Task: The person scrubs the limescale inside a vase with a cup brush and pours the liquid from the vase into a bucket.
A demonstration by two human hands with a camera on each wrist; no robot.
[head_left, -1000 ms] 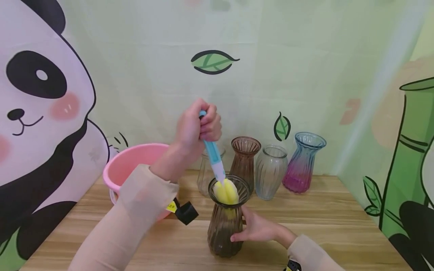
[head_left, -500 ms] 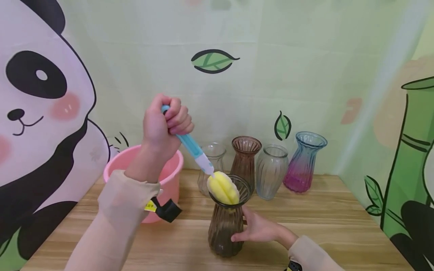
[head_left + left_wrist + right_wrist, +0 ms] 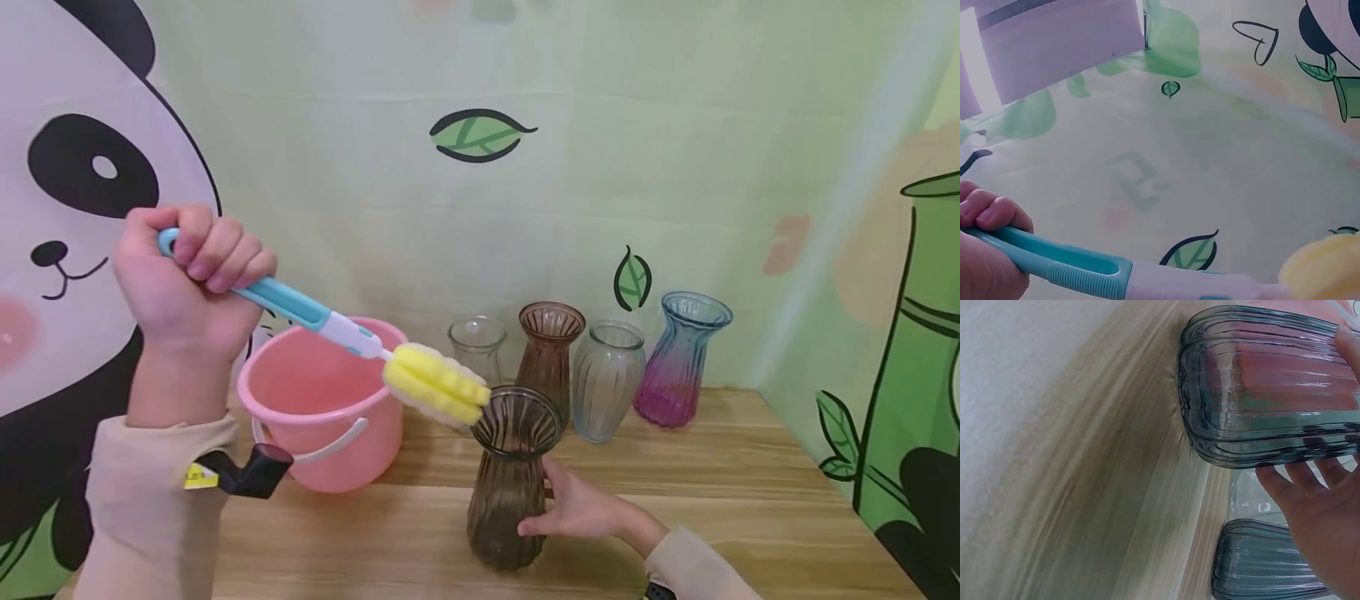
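Note:
My left hand grips the blue handle of a bottle brush, whose yellow sponge head hangs just outside the rim of a smoky grey glass vase. The left wrist view shows fingers curled round the blue handle. Upright on the table, the ribbed vase is held around its lower side by my right hand. In the right wrist view, the thumb lies on one side of the grey vase and the fingers on the other.
A pink bucket with a white handle stands left of the grey vase. Behind it are a clear vase, a brown vase, a ribbed clear vase and a blue-pink vase. All stand on the wooden table.
The brush has come up out of the grey vase, and my left hand has swung left with it over the bucket's left side. The right hand and vase have stayed in place.

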